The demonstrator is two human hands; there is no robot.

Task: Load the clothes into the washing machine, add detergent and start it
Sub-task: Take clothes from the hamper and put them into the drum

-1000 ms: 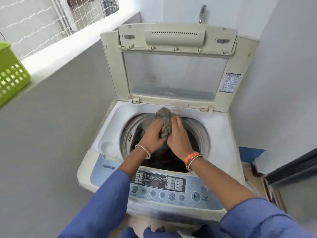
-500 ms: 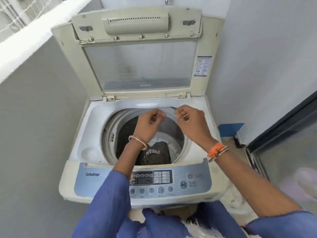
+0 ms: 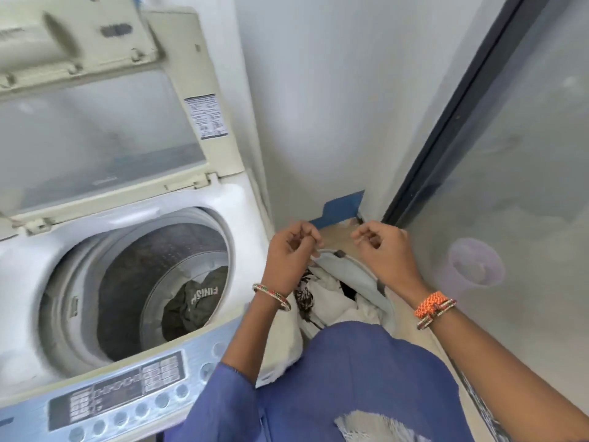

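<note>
Reaching both empty, loosely curled hands (image 3: pixel 293 250) (image 3: pixel 381 250) toward the laundry pile (image 3: pixel 334 291), I am leaving one dark garment (image 3: pixel 194 301) in the drum (image 3: pixel 134 282), detergent and start pending.

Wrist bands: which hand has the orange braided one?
The right hand wears the orange braided band; the left hand has only a thin beaded bangle.

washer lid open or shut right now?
Open. The lid stands raised behind the drum, whose mouth is exposed with a dark garment inside.
</note>
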